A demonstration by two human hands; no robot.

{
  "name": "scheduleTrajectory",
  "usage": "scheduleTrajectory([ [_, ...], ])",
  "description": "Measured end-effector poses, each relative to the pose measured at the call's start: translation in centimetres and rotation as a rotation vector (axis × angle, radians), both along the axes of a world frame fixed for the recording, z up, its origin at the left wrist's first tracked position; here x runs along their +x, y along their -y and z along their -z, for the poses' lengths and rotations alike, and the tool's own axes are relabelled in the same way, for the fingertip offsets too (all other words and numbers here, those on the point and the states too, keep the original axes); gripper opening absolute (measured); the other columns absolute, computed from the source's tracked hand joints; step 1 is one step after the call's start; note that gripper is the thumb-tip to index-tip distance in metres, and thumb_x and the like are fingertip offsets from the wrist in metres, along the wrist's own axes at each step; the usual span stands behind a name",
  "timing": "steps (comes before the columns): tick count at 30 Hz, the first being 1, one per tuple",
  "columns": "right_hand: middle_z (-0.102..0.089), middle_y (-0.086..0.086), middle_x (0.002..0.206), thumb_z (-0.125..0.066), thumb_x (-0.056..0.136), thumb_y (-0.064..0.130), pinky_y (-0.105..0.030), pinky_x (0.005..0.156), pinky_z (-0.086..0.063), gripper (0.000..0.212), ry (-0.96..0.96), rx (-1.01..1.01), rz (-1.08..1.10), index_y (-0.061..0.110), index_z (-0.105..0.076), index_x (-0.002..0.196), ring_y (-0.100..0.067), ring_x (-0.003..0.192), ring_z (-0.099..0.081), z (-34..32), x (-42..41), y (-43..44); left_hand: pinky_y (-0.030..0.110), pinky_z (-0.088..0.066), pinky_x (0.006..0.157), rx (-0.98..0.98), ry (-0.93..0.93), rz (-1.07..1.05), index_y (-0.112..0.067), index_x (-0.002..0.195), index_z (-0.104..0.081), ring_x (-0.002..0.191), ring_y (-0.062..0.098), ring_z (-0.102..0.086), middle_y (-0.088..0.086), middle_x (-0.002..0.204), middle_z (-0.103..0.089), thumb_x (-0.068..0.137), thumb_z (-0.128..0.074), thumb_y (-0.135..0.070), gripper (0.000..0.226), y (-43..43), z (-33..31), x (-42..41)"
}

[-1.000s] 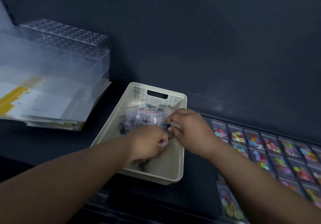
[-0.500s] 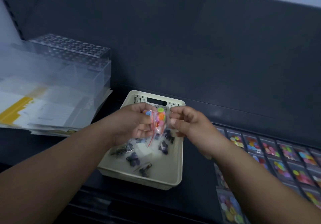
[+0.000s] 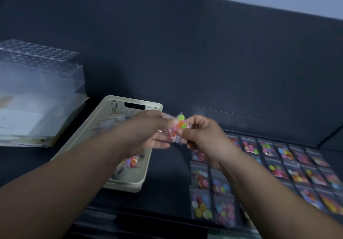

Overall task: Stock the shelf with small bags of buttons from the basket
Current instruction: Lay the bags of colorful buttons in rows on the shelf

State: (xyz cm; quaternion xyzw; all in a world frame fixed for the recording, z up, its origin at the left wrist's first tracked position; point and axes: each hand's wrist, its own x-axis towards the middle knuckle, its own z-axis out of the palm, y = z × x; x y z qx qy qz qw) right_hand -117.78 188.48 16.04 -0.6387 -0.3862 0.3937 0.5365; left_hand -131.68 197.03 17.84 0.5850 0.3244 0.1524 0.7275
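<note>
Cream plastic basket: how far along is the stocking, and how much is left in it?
Done: rows of clear bags of coloured buttons lie in the dark shelf at right. In hand: the left hand and right hand pinch small clear bags of bright buttons just right of the cream plastic basket. Left: loose button bags lie inside it.

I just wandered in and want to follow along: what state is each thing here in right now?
left hand: holds one side of the bunch of button bags.
right hand: pinches the other side.
bunch of button bags: lifted, between both hands.
basket: open-topped, standing on the shelf.
leftover bags: lying loose in the basket.
shelf slots: many hold flat bags of buttons.
clear box: standing on stacked sheets, blurred.
</note>
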Motion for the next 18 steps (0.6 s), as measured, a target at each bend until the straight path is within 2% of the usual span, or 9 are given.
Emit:
scheduleTrajectory([
  [3,-0.056,-0.01,0.06,-0.065,0.081,-0.001,-0.029,0.052,-0.037,0.011,-0.048,-0.002,0.004,0.008,-0.06,0.079,-0.02,0.054,-0.046,0.2,2.7,2.8,0.022,-0.051,0.059,0.094,-0.089,-0.055,-0.015,0.093,-0.061,0.068,0.014,-0.066,0.005,0.082,-0.07,0.087,-0.064,-0.016,0.007,2.5,0.4,2.6],
  [5,-0.056,-0.013,0.065,-0.063,0.084,0.002,-0.026,0.05,-0.041,0.013,-0.132,0.005,0.008,0.009,-0.059,0.075,-0.02,0.055,-0.048,0.4,4.4,4.7,0.021,-0.048,0.054,0.079,-0.098,-0.079,-0.015,0.082,-0.057,0.061,0.013,-0.063,0.006,0.078,-0.068,0.087,-0.064,-0.011,0.009,4.2,0.7,4.3],
  [8,-0.06,-0.011,0.075,-0.062,0.087,0.009,-0.022,0.051,-0.045,0.012,-0.219,0.002,-0.015,0.014,-0.06,0.076,-0.015,0.061,-0.054,0.8,6.3,7.5,0.018,-0.047,0.048,0.047,-0.095,-0.081,-0.013,0.078,-0.055,0.057,0.012,-0.06,0.009,0.075,-0.066,0.086,-0.064,-0.005,0.014,6.9,1.1,6.8],
  [11,-0.064,-0.004,0.079,-0.064,0.086,0.01,-0.026,0.062,-0.047,0.006,-0.211,-0.004,-0.037,0.015,-0.064,0.089,-0.013,0.067,-0.059,0.9,8.3,10.1,0.021,-0.046,0.05,0.094,-0.13,-0.029,-0.012,0.08,-0.056,0.054,0.011,-0.059,0.01,0.073,-0.065,0.085,-0.065,-0.006,0.011,9.4,1.4,9.2],
  [15,-0.058,-0.007,0.073,-0.063,0.086,0.005,-0.02,0.055,-0.043,0.015,-0.091,0.026,0.008,0.014,-0.06,0.075,-0.011,0.061,-0.052,0.8,11.5,13.6,0.023,-0.049,0.051,0.212,-0.166,-0.005,-0.012,0.079,-0.062,0.054,0.01,-0.058,0.0,0.065,-0.064,0.083,-0.069,-0.012,0.009,12.3,1.9,12.0],
  [18,-0.057,-0.009,0.072,-0.063,0.085,0.006,-0.026,0.054,-0.04,0.02,-0.123,-0.004,0.086,0.016,-0.058,0.069,-0.014,0.06,-0.05,1.5,13.5,15.7,0.024,-0.052,0.054,0.168,-0.121,-0.059,-0.013,0.078,-0.059,0.046,0.005,-0.057,-0.006,0.056,-0.062,0.084,-0.068,-0.011,0.011,14.2,2.5,13.8],
])
